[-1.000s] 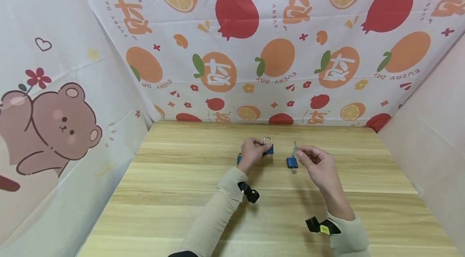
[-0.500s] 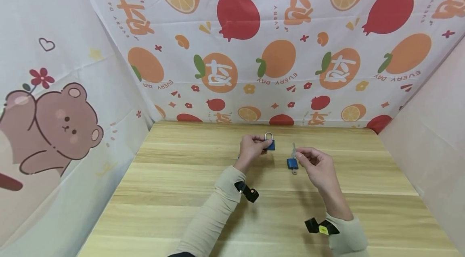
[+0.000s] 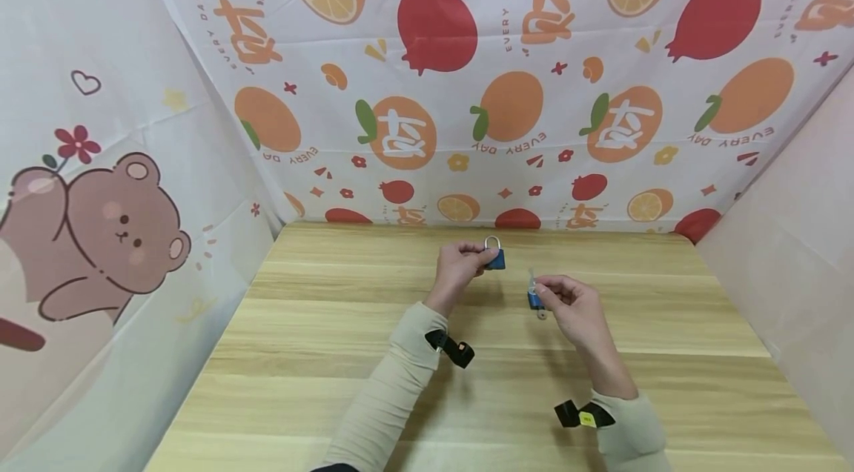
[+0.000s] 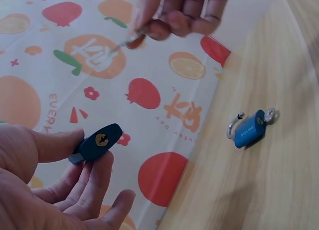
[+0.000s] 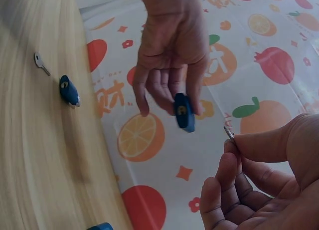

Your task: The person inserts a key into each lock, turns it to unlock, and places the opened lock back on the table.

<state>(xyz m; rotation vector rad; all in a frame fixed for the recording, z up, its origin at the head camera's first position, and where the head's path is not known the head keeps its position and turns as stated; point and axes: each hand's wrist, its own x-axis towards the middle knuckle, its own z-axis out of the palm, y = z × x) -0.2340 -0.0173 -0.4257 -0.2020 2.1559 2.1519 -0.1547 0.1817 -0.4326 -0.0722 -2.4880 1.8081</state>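
My left hand (image 3: 457,272) pinches a blue padlock (image 3: 496,259) between thumb and fingers, its steel shackle pointing up. In the left wrist view, the keyhole of this held padlock (image 4: 101,140) faces the camera. Thumb and index finger of my right hand (image 3: 575,307) pinch a small metal key (image 5: 230,134), apart from the lock. Below that hand, a second blue padlock (image 4: 250,130) lies on the table, shackle open and a key in its keyhole. Another blue padlock (image 5: 69,92) shows on the table in the right wrist view, hidden from the head view.
A loose key (image 5: 40,63) lies on the wood-grain table (image 3: 320,368) close to the third padlock. Fruit-printed cloth (image 3: 437,161) rises behind the table's back edge, and pale cloth walls (image 3: 200,272) stand at both sides.
My left hand has lifted the padlock a little farther up and away. My right hand has shifted slightly left with the key, now overlapping the table padlock more in the head view.
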